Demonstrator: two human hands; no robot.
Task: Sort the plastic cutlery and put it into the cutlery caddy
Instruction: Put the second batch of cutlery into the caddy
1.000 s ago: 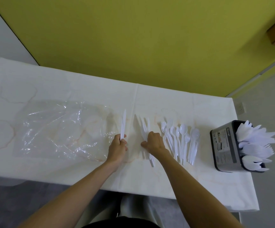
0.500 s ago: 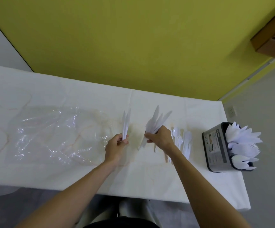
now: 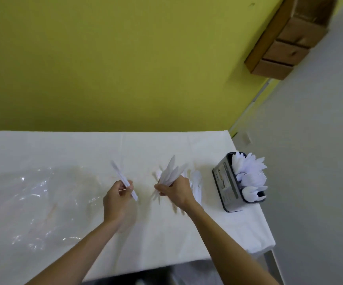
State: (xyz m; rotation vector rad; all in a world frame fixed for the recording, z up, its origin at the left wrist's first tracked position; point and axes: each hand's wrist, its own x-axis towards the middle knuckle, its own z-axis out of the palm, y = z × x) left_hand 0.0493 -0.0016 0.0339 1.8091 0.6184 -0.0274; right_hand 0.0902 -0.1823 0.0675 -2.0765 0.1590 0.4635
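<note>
The cutlery caddy (image 3: pixel 225 183) stood at the right end of the desk (image 3: pixel 63 145), nearest the right hand (image 3: pixel 177 193), which gripped a fan of knives (image 3: pixel 171 171) angled up and away (the left hand (image 3: pixel 116 199) pinched a slim stack (image 3: pixel 121 176), tilted leftward).

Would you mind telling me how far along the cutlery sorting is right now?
Done: the cutlery caddy is already packed with white cutlery. In hand: the left hand grips a knife, perhaps more than one, and the right hand holds a fan of knives. Left: those, plus a small blurred pile of cutlery on the table beside the right hand, have yet to go in.
</note>
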